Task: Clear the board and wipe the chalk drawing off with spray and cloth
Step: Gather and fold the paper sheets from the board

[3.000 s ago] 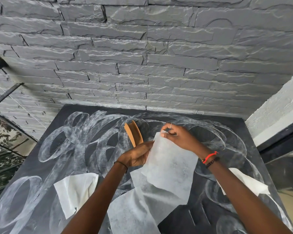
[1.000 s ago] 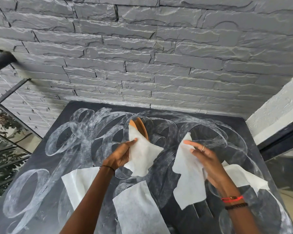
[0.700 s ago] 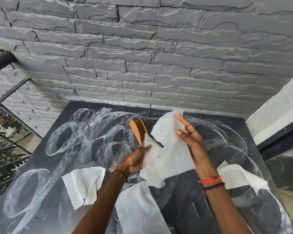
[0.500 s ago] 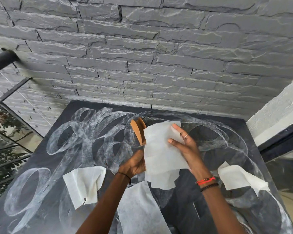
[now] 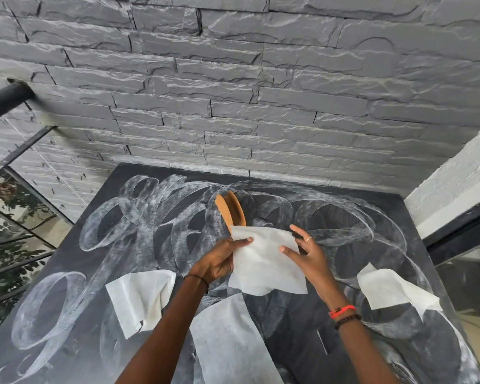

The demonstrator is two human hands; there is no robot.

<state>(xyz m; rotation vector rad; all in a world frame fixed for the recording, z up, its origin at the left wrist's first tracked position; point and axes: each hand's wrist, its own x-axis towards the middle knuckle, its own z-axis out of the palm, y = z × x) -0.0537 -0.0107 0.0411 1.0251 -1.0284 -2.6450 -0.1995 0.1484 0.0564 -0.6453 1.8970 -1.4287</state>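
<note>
A dark board [image 5: 347,217] covered in looping white chalk strokes [image 5: 155,214] fills the lower half of the view, its far edge against a grey stone wall [image 5: 233,92].

Over the middle of the board both hands meet on a held sheet [image 5: 263,261] of thin white cloth or paper; which of the two cannot be told. The left hand [image 5: 219,263] grips it at its 9 o'clock edge, thumb laid across the sheet's top left corner and fingers curled behind, clamped on it. The right hand [image 5: 308,253] is at the sheet's 3 o'clock edge with its fingers [image 5: 295,230] straight and spread apart, the thumb tip resting on the sheet's face. It wears a ring [image 5: 309,238], and red and dark bracelets [image 5: 342,313] sit on the wrist.

Two orange curved pieces [image 5: 232,210] stick up at 12 o'clock from the left hand, their lower ends hidden behind the held sheet.

Three more white sheets lie flat on the board: a left sheet [image 5: 139,297] at 8 o'clock from the hands with one corner folded over, a near sheet [image 5: 227,342] at 6 o'clock under the left forearm, and a right sheet [image 5: 391,289] at 4 o'clock.

A black pipe [image 5: 3,102] enters the wall at 10 o'clock, and a white ledge [image 5: 455,184] runs along at 3 o'clock.
</note>
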